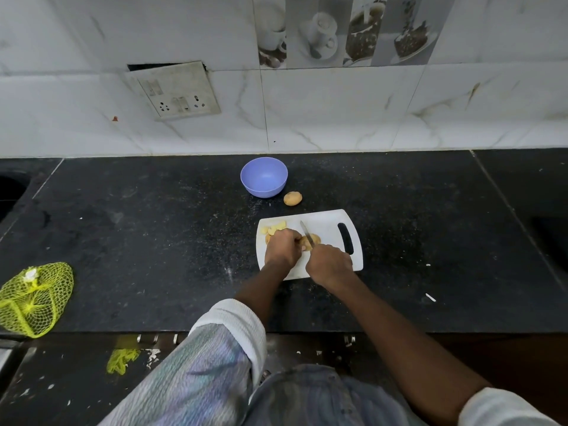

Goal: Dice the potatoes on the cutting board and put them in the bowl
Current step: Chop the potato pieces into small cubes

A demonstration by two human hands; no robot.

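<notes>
A white cutting board (pixel 327 221) lies on the black counter. On it my left hand (pixel 282 249) holds a brown-skinned potato (pixel 313 239) with curled fingers. My right hand (pixel 329 265) grips a knife (pixel 306 233), whose blade rests across the potato. Several yellow cut pieces (pixel 274 229) lie at the board's far left corner, partly hidden by my left hand. An empty blue bowl (pixel 263 177) stands behind the board. A whole potato (pixel 292 198) sits on the counter to the right of the bowl.
A yellow mesh bag (pixel 33 298) lies at the counter's front left edge. The tiled wall with a socket panel (pixel 176 92) rises behind the counter. A sink edge (pixel 9 187) shows at far left. Small white scraps (pixel 430 297) lie at the right.
</notes>
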